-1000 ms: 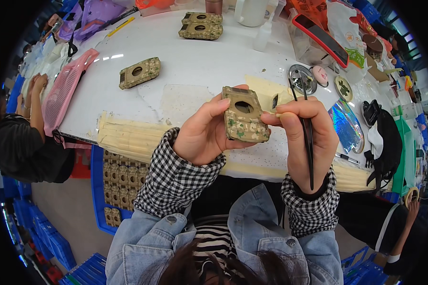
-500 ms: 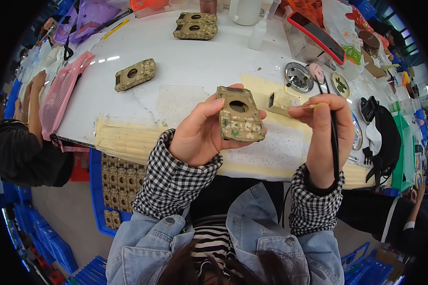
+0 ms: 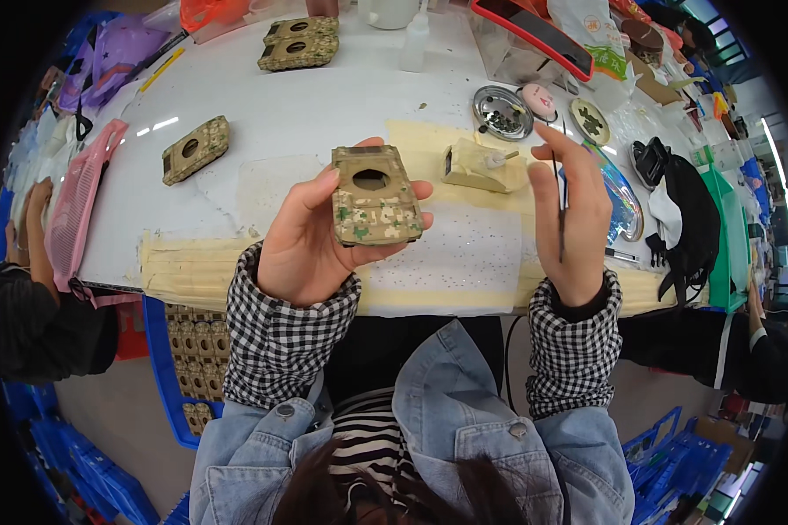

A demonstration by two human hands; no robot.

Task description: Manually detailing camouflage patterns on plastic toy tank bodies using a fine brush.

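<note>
My left hand (image 3: 311,223) is closed around a camouflage toy tank hull (image 3: 378,214), its round opening facing up. Fingers curl beneath and along its right side, with the thumb on the left edge. Dark, thin tweezers (image 3: 562,214) are held upright in my right hand (image 3: 578,206), its thumb and forefinger apart. Just left of that hand, a tape-covered block (image 3: 473,171) holds a small pot with a short stick (image 3: 506,158) poking out.
Other tank hulls (image 3: 196,150) lie at left and far back (image 3: 299,52). Beyond my right hand are a round metal dish (image 3: 502,112) of small dark parts and a pale dish (image 3: 590,122) of green pieces. A blue crate (image 3: 173,367) of hulls is below left.
My right fingertips have let go of the thin stick, which now stands in the pot on the block. The tweezers stay in that hand. The whole view has shifted.
</note>
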